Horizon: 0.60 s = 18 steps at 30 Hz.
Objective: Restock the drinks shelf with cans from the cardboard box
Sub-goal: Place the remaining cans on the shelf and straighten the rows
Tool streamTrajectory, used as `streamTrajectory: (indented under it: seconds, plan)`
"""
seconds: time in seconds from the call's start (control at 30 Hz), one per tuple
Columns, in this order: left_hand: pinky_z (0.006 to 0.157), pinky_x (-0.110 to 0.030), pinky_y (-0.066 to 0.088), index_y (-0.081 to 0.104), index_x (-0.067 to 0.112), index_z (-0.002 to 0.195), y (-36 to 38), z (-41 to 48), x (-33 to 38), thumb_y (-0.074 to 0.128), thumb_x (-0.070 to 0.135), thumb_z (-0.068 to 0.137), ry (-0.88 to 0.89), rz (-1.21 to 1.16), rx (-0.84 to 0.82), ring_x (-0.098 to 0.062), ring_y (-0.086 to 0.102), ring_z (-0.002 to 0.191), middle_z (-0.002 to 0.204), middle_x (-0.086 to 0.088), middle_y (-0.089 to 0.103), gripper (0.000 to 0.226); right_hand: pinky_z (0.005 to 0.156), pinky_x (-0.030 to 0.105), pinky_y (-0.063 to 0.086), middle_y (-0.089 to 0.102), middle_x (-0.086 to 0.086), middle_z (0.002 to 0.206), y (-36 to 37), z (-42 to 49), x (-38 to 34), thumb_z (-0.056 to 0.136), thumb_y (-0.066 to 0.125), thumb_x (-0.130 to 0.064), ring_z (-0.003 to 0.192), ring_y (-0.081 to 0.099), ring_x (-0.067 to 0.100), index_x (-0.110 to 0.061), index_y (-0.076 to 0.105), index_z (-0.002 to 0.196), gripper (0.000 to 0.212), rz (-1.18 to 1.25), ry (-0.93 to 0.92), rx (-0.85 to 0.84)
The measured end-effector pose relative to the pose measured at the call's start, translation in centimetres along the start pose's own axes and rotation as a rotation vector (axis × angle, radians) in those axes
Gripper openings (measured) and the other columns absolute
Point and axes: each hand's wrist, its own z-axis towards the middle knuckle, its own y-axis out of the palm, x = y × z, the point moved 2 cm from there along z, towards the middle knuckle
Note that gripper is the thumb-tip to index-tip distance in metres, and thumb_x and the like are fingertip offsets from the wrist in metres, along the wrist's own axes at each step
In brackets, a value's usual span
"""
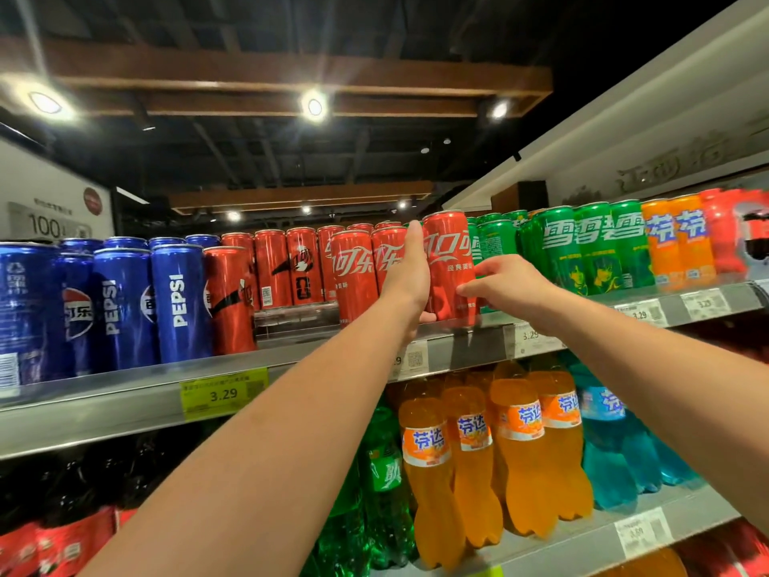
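The left hand (405, 276) hides part of the held red can (451, 260) — far-right cans (745, 235) are blurred.

The left hand (405, 281) and right hand (505, 285) are bare, as are both forearms (291, 410), uncovered to the frame's edge.
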Motion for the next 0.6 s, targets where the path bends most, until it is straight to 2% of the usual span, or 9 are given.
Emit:
streamTrajectory:
  seconds: [0.07, 0.13, 0.17, 0.23, 0.27, 0.37, 0.43, 0.5, 0.6]
  plan:
    - [0.064, -0.034, 0.049, 0.045, 0.018, 0.136, -0.1, -0.1, -0.1, 0.021, 0.073, 0.089, -0.003, -0.012, 0.000, -0.012, 0.057, 0.076, 0.126, -0.006, 0.059, 0.076, 0.077, 0.032, 0.049, 0.070, 0.004, 0.100, 0.0, 0.2, 0.1, 0.089, 0.065, -0.026, 0.093, 0.066, 0.018, -0.011, 0.065, 0.108, 0.024, 0.006, 0.017, -0.031]
    - [0.074, -0.039, 0.051, 0.045, 0.016, 0.135, -0.1, -0.4, -0.2, 0.022, 0.071, 0.091, -0.012, -0.025, -0.004, -0.014, 0.057, 0.083, 0.127, -0.007, 0.058, 0.074, 0.075, 0.032, 0.049, 0.070, 0.004, 0.100, 0.1, 0.0, 0.1, 0.090, 0.064, -0.027, 0.093, 0.066, 0.018, -0.011, 0.065, 0.108, 0.024, 0.006, 0.020, -0.053]
    - [0.079, -0.040, 0.050, 0.047, 0.015, 0.133, -0.2, -0.6, -0.1, 0.023, 0.069, 0.092, -0.008, -0.016, -0.003, -0.014, 0.057, 0.086, 0.122, -0.006, 0.060, 0.072, 0.073, 0.031, 0.049, 0.070, 0.004, 0.099, 0.1, -0.1, 0.1, 0.089, 0.065, -0.028, 0.091, 0.066, 0.018, -0.011, 0.066, 0.106, 0.024, -0.003, 0.015, -0.051]
    - [0.083, -0.036, 0.048, 0.052, 0.015, 0.120, -0.2, -1.3, 0.2, 0.026, 0.062, 0.096, 0.023, 0.045, 0.015, -0.013, 0.056, 0.083, 0.099, 0.001, 0.061, 0.060, 0.068, 0.029, 0.049, 0.070, 0.004, 0.094, 0.1, -0.5, 0.2, 0.088, 0.065, -0.032, 0.085, 0.065, 0.017, -0.011, 0.067, 0.101, 0.024, -0.050, 0.005, -0.025]
    - [0.084, -0.035, 0.047, 0.054, 0.016, 0.115, -0.3, -1.6, 0.4, 0.026, 0.059, 0.097, 0.047, 0.128, 0.026, -0.012, 0.055, 0.082, 0.092, 0.004, 0.059, 0.055, 0.064, 0.028, 0.047, 0.068, 0.004, 0.090, -0.1, -0.9, 0.1, 0.089, 0.064, -0.034, 0.080, 0.063, 0.016, -0.010, 0.065, 0.097, 0.025, -0.105, 0.006, -0.008]
    - [0.082, -0.031, 0.042, 0.059, 0.017, 0.106, -1.0, -2.9, 0.7, 0.030, 0.054, 0.099, 0.142, 0.595, 0.034, -0.014, 0.053, 0.086, 0.102, -0.001, 0.061, 0.048, 0.053, 0.025, 0.039, 0.059, 0.004, 0.079, -0.7, -2.5, -0.5, 0.091, 0.059, -0.037, 0.068, 0.054, 0.015, -0.014, 0.056, 0.081, 0.025, -0.404, -0.011, -0.008]
    - [0.079, -0.030, 0.044, 0.061, 0.016, 0.100, -1.7, -4.2, 0.6, 0.038, 0.049, 0.098, 0.180, 0.895, 0.037, -0.017, 0.055, 0.088, 0.102, -0.002, 0.062, 0.040, 0.051, 0.025, 0.037, 0.054, 0.003, 0.073, -0.6, -3.8, -0.8, 0.092, 0.057, -0.035, 0.067, 0.053, 0.018, -0.015, 0.051, 0.074, 0.027, -0.583, -0.026, -0.068]
    - [0.082, -0.033, 0.047, 0.062, 0.013, 0.112, -2.3, -5.6, 0.0, 0.045, 0.042, 0.095, 0.204, 1.134, 0.031, -0.021, 0.058, 0.098, 0.110, -0.004, 0.063, 0.038, 0.055, 0.026, 0.041, 0.055, 0.003, 0.076, -0.1, -5.1, -1.0, 0.090, 0.056, -0.036, 0.073, 0.055, 0.023, -0.014, 0.055, 0.083, 0.023, -0.756, -0.060, -0.122]
    - [0.094, -0.039, 0.048, 0.058, 0.014, 0.126, -2.5, -7.8, -1.2, 0.050, 0.037, 0.090, 0.245, 1.332, 0.031, -0.026, 0.056, 0.113, 0.125, -0.006, 0.060, 0.043, 0.064, 0.029, 0.048, 0.060, 0.005, 0.088, 1.0, -6.9, -1.0, 0.086, 0.056, -0.038, 0.077, 0.057, 0.026, -0.013, 0.059, 0.101, 0.029, -0.928, -0.142, -0.129]
